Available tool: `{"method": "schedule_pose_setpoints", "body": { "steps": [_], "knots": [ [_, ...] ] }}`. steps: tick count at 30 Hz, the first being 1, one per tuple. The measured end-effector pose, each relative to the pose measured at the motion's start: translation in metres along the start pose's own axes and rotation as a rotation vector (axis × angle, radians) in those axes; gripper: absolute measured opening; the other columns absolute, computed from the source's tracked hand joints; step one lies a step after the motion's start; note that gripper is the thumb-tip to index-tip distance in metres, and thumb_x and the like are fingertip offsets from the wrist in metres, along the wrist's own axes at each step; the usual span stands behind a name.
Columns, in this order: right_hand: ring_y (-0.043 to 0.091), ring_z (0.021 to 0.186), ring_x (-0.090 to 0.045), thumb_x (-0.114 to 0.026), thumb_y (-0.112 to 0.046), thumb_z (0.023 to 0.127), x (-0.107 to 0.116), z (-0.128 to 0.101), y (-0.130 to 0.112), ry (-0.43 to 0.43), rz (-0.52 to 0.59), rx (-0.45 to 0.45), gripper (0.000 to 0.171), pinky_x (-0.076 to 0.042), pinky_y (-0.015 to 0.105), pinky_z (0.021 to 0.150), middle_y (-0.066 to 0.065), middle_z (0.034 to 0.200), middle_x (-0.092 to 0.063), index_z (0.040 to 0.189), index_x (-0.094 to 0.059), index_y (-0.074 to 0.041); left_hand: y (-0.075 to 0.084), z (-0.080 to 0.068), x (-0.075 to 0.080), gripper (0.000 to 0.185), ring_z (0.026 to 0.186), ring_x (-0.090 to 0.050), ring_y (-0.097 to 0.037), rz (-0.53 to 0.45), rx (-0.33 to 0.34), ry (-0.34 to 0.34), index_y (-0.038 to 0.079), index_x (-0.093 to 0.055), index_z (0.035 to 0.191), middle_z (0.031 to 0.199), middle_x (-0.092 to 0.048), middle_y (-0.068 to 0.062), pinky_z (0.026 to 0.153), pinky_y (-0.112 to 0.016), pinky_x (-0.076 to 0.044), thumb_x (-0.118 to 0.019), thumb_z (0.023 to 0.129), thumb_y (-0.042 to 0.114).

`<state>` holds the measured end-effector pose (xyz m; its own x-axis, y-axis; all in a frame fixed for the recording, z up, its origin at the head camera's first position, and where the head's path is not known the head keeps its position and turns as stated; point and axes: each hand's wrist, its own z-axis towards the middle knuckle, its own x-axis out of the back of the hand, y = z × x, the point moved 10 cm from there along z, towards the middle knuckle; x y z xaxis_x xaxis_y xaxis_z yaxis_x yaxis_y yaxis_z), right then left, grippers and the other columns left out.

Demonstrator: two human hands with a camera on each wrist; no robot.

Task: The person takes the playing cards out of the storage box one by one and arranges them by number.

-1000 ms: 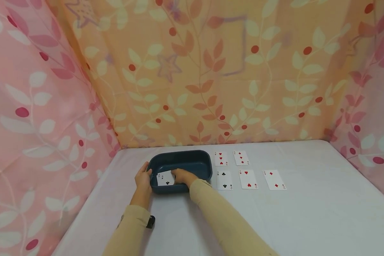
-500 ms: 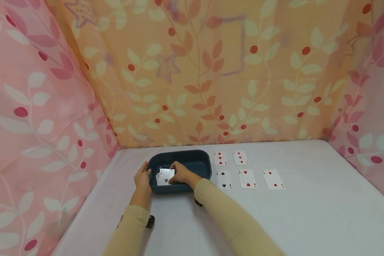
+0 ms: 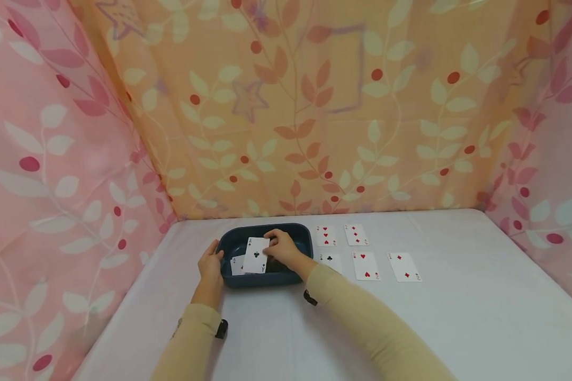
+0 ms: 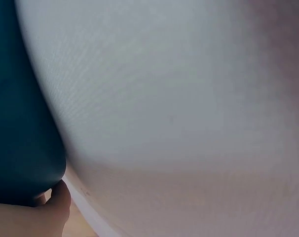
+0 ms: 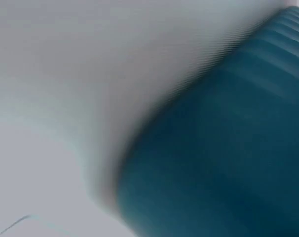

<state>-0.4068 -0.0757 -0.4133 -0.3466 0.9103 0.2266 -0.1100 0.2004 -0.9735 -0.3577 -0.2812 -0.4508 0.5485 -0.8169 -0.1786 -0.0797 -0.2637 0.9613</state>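
The ace of clubs (image 3: 257,255) is lifted face-up above the dark blue plastic tub (image 3: 296,237), its top edge tipped toward the far wall, pinched at its right edge by the fingers of the right hand (image 3: 282,247), which are curled round it over the tub's middle. Beneath it, on the tub's floor near the left wall, another card (image 3: 236,264) lies face-up, partly covered by the raised ace; its suit cannot be made out. The left hand (image 3: 211,264) grips the tub's left rim, fingers curled over the edge and thumb on the outside; in the left wrist view only a fingertip shows against the tub's dark side, and the right wrist view is a blur of the tub wall and pale surface. The tub stands on the white tabletop (image 3: 457,317), toward its back left. Just to the right of the tub lie five face-up cards in two rows: a three of hearts (image 3: 325,235) and a three of diamonds (image 3: 355,234) behind, and a two of clubs (image 3: 330,260), a two of hearts (image 3: 365,265) and a two of diamonds (image 3: 403,266) in front, each apart from its neighbours.
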Motion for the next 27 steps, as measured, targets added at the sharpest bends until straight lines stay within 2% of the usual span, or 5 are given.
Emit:
{"method": "schedule_pose_setpoints", "body": {
  "steps": [10,20,27],
  "knots": [
    [0.014,0.055,-0.057,-0.067,0.008,0.085,0.033,-0.013,-0.012,0.034,0.06,0.023,0.044,-0.056,0.032,0.059,0.005,0.073,-0.063,0.127,-0.053,0.01,0.001,0.002,-0.003,0.052,0.146,-0.017,-0.021,-0.022,-0.002,-0.018,0.006,-0.037,0.149,0.155,-0.03,-0.009,0.118,-0.033,-0.012,-0.041,0.098,-0.006],
    [0.016,0.064,-0.059,-0.068,0.004,0.087,0.062,-0.019,-0.008,0.052,0.055,-0.024,0.046,-0.057,0.03,0.062,0.005,0.075,-0.063,0.13,-0.053,0.004,0.003,0.003,-0.005,0.051,0.146,-0.016,-0.021,-0.02,-0.007,-0.017,0.006,-0.037,0.149,0.156,-0.03,-0.009,0.118,-0.033,-0.011,-0.041,0.099,-0.006],
    [0.015,0.066,-0.059,-0.067,0.004,0.087,0.074,-0.03,-0.011,0.051,0.053,-0.045,0.047,-0.057,0.03,0.065,0.005,0.077,-0.064,0.131,-0.053,0.005,0.004,0.001,-0.002,0.052,0.146,-0.016,-0.022,0.009,0.002,-0.013,0.007,-0.037,0.149,0.156,-0.029,-0.008,0.118,-0.033,-0.012,-0.041,0.099,-0.005]
  ]
}}
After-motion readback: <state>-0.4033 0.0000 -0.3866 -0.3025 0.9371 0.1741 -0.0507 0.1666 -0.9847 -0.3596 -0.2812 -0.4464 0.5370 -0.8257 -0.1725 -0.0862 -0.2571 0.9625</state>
